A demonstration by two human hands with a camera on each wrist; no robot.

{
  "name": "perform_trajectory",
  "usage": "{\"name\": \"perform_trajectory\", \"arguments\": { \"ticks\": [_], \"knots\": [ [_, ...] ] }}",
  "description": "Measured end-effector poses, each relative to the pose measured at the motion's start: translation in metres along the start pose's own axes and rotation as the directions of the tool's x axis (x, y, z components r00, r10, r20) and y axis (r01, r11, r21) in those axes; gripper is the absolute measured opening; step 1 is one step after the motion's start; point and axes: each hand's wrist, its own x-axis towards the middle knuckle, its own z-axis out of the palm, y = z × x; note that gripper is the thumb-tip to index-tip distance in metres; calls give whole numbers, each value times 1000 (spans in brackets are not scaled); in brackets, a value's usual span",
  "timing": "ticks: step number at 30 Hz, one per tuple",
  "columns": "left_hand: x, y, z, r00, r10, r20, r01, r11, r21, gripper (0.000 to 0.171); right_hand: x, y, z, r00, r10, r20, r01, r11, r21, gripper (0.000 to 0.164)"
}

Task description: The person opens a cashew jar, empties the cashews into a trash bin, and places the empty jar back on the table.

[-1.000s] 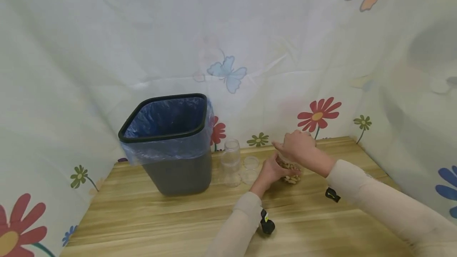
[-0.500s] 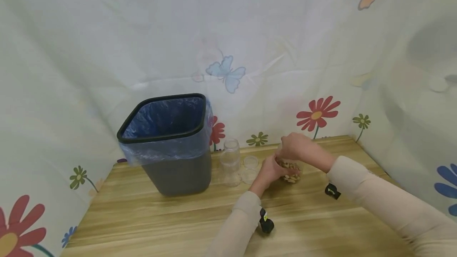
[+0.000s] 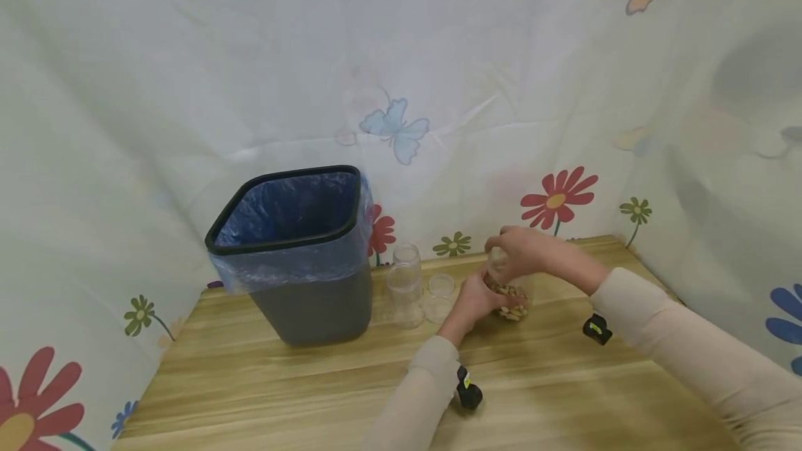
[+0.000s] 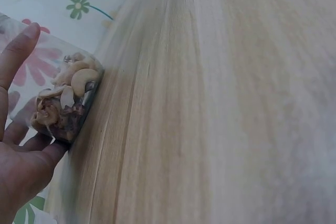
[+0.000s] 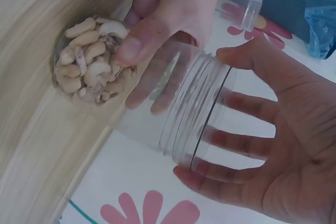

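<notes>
A clear jar (image 5: 137, 132) stands on the table, its lower part filled with cashews (image 5: 94, 64). In the head view the nuts show low in the jar (image 3: 515, 312). My left hand (image 3: 475, 300) grips the jar's side; the left wrist view shows its thumb and fingers round the wall. My right hand (image 3: 532, 256) is at the jar's top. In the right wrist view that hand (image 5: 296, 121) has thumb and fingers spread round the threaded mouth, holding what looks like a clear lid (image 5: 212, 116). How far the lid sits on the thread is hard to see.
Clear empty-looking jars (image 3: 406, 287) stand left of my hands, a shorter clear container (image 3: 441, 301) beside them. Further left is a grey bin (image 3: 313, 305) lined with a blue bag (image 3: 294, 266). A flower-printed curtain (image 3: 464, 179) borders the wooden table (image 3: 301, 395) behind and at the sides.
My right hand has turned about the jar's top, its wrist shifting slightly right, and the pale top now shows beside its fingers. My left hand has kept its grip on the jar.
</notes>
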Motion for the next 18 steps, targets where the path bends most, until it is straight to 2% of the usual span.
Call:
{"name": "perform_trajectory", "arguments": {
  "ticks": [6, 12, 18],
  "knots": [
    [1, 0, 1, 999, -31, -20, 31, 1000, 2, 61, -5, 5, -4, 999, -8, -34, 10, 999, 36, 51],
    [0, -1, 1, 1000, -19, -15, 18, 1000, -15, 62, -9, 16, -7, 993, 31, -115, -29, 999, 18, 55],
    [1, -2, 1, 1000, 11, 3, -11, 999, -51, 66, -18, 31, -14, 984, 27, -177, -27, 1000, 2, 54]
  ]
}}
